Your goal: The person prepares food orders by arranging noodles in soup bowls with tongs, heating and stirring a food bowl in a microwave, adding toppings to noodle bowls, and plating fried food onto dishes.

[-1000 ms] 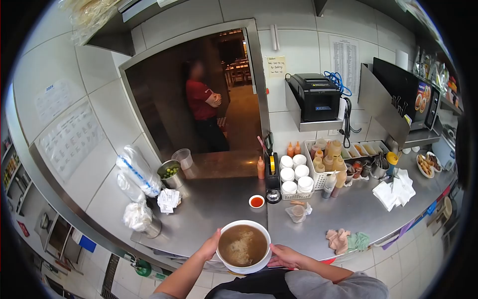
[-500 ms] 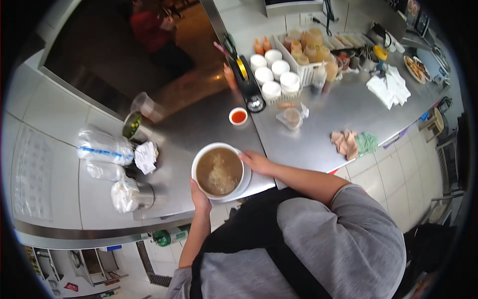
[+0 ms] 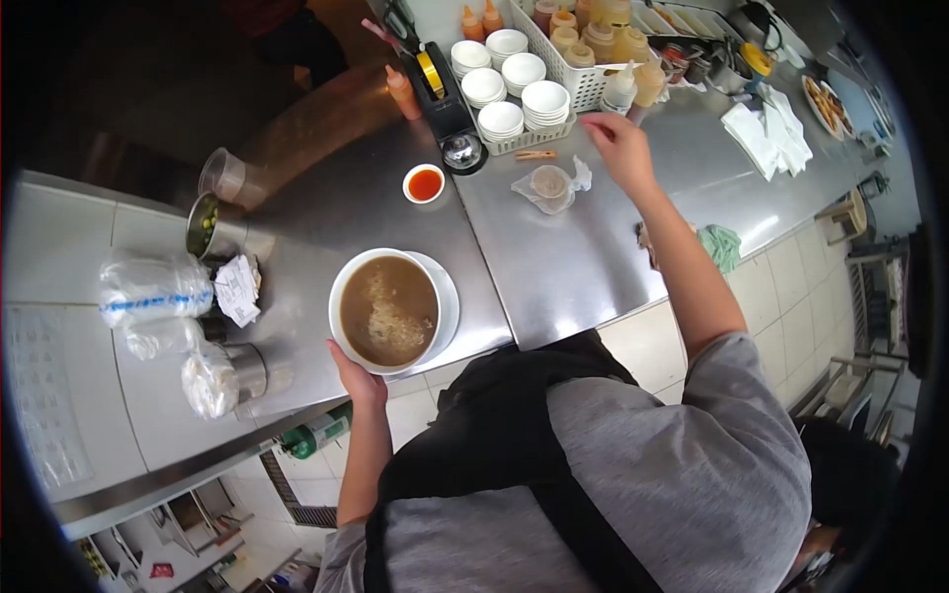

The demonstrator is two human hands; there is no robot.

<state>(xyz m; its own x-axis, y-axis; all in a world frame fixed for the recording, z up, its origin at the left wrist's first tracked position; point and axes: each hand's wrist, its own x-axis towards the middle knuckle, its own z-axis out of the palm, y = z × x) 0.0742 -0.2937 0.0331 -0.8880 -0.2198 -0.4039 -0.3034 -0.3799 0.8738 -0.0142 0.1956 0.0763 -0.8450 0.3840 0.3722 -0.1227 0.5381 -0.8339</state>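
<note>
A large white bowl of brown soup (image 3: 388, 311), with pale shreds in the middle, sits over a white plate (image 3: 448, 301) near the counter's front edge. My left hand (image 3: 361, 378) grips the bowl's near-left side, some fingers hidden beneath it. Off to the right, my right hand (image 3: 621, 153) is over the counter with fingers curled together and nothing visible in them. It is just right of a basket (image 3: 534, 138) of stacked small white bowls (image 3: 545, 102). A small cup of red sauce (image 3: 425, 184) stands beyond the soup. Nearby lies a tied plastic bag (image 3: 551, 188).
Squeeze bottles (image 3: 598, 42) fill a white crate at the back. A black tape dispenser (image 3: 440, 99) stands beside the small bowls. At left are a metal container (image 3: 213, 227) and wrapped plastic packs (image 3: 153, 287). Napkins (image 3: 769, 133) and a green cloth (image 3: 720, 247) lie at right.
My right hand has let go of the bowl's right side and moved out toward the back right. The left hand stays on the bowl. The whole view has shifted.
</note>
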